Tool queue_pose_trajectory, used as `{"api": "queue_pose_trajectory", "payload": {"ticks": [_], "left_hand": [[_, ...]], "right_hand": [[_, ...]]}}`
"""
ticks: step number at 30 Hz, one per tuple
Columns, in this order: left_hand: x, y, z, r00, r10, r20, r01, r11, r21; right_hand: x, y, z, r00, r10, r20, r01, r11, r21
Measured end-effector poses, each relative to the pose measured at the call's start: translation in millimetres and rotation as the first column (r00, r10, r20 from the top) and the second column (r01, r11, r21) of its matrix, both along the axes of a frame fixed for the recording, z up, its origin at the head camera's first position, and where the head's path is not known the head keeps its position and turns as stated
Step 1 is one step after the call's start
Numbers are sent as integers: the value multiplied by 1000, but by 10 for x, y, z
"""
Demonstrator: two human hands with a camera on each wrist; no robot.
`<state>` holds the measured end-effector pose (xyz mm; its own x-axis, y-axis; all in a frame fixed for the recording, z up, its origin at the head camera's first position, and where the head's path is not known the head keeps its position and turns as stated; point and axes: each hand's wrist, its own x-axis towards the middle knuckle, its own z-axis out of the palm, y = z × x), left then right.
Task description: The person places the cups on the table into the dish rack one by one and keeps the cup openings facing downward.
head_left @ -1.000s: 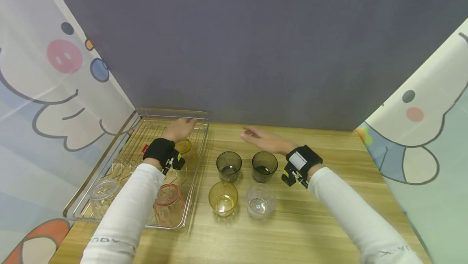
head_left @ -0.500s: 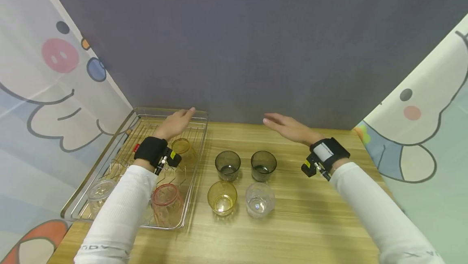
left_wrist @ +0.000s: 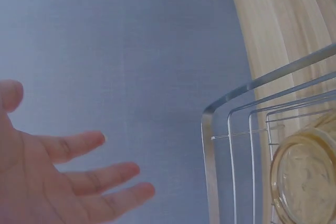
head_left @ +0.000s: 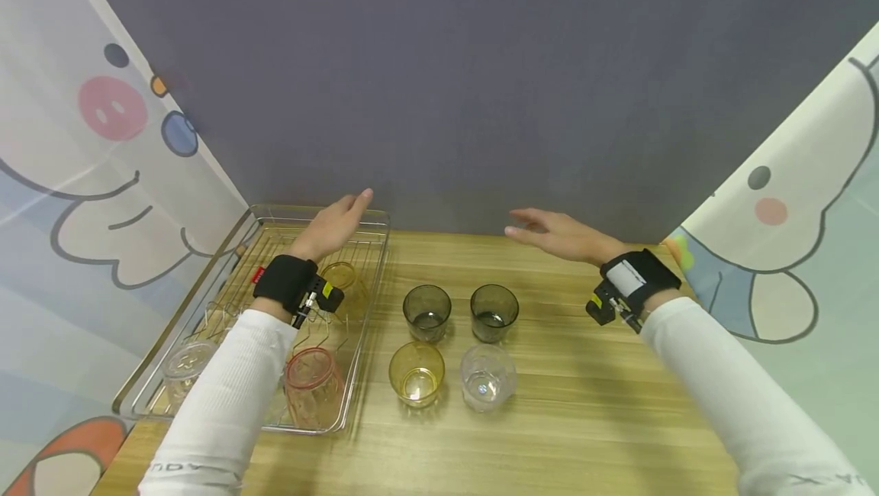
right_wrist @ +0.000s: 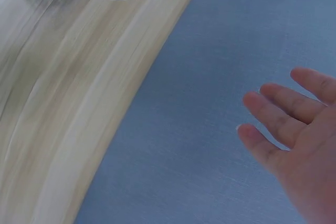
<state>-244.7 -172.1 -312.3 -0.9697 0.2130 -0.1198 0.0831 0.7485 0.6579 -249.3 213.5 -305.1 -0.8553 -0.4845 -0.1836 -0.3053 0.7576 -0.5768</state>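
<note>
My left hand (head_left: 331, 226) hovers over the back of a wire dish rack (head_left: 351, 397), fingers loosely extended and nothing in them. Below it in the rack stands an upside-down amber glass (head_left: 341, 276). My right hand (head_left: 565, 236) is held over the back of the table, fingers relaxed, holding nothing. Two smoky grey glasses (head_left: 427, 314) stand upright on the table between the hands. In front of them are a yellow glass (head_left: 416, 375) and a clear glass (head_left: 487, 378), both upright.
A pink glass (head_left: 313, 389) and another clear glass (head_left: 187, 368) sit upside down at the rack's front; my left sleeve partly covers that area. The wooden table (head_left: 549, 435) ends at a grey back panel (head_left: 467, 99). Cartoon-printed curtains (head_left: 776, 137) border both sides.
My right hand has moved right and back, away from above the grey glasses. The left hand has risen slightly toward the rack's back rim. The glasses stay where they were.
</note>
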Motion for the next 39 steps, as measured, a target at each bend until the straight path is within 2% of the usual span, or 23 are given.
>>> {"api": "queue_pose_trajectory", "payload": {"ticks": [5,8,12,16,20,24,28,34,37,39], "left_hand": [[-52,76,-22,994,-71,-78,73,997,19],[-51,150,-32,984,-132,-120,134,991,6],[-15,277,-29,968,-192,-160,188,981,-42],[22,388,-19,959,-216,-183,200,975,-98],[40,442,-11,960,-213,-183,190,972,-137],[41,459,-24,953,-236,-189,204,963,-175],[68,503,-57,929,-311,-198,271,940,-206],[148,624,-70,882,-423,-209,371,895,-250],[168,672,-84,867,-450,-215,391,881,-267],[167,696,-110,863,-459,-210,399,876,-271]], "right_hand": [[44,-30,8,999,38,-27,-37,998,52],[109,-85,-23,994,92,-57,-87,993,80],[229,-181,-75,983,175,-49,-168,978,121],[346,-288,-125,975,220,15,-220,966,134],[468,-389,-190,963,267,36,-269,955,122],[593,-469,-275,941,328,83,-336,936,107],[680,-510,-357,918,376,129,-391,913,119],[775,-534,-462,905,389,173,-414,899,143],[832,-561,-526,898,393,198,-424,894,146],[868,-586,-581,894,403,198,-434,888,150]]}}
